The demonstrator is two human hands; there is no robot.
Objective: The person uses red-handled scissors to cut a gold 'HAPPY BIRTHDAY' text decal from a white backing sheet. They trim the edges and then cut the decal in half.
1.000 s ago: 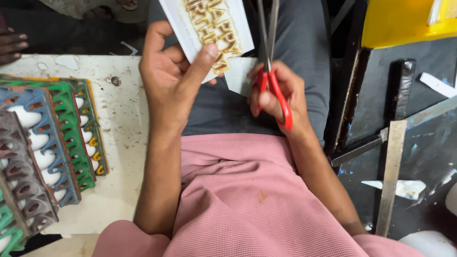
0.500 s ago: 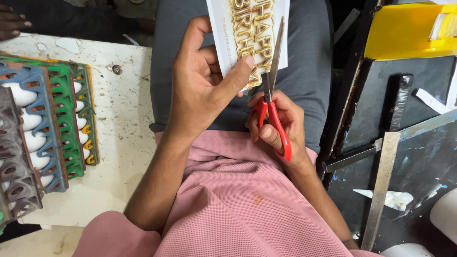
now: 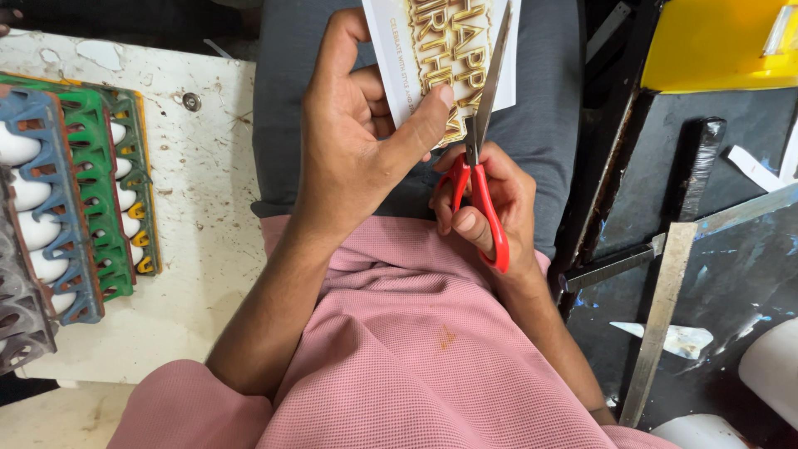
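A: Coloured plastic first, far out beyond the left hand: what lies there?

B: A stack of scalloped strips (image 3: 62, 208), blue, green and grey, flat on a worn white tabletop (image 3: 208, 249), well apart from both hands.

A: And the left hand (image 3: 349, 141) itself?

B: It is closed on a white card with raised gold lettering (image 3: 440, 50). The thumb presses the card's lower edge from the front; the fingers sit behind it. The card stands above the lap, over grey trousers (image 3: 540, 133).

A: The card's long axis?

B: It runs away from the body, toward the top of the view, where the card's far end is cut off. The near end lies between the two hands, the left being the one in contact.

A: The right hand (image 3: 490, 208)?

B: It is wrapped through the loops of red-handled scissors (image 3: 482, 158). The blades point along the card's long axis, narrowly parted, crossing the lettering just beside the left thumb.

A: Beyond the right hand?

B: A metal strip (image 3: 665, 308) on a dark surface, and a yellow container (image 3: 715, 41) further off.
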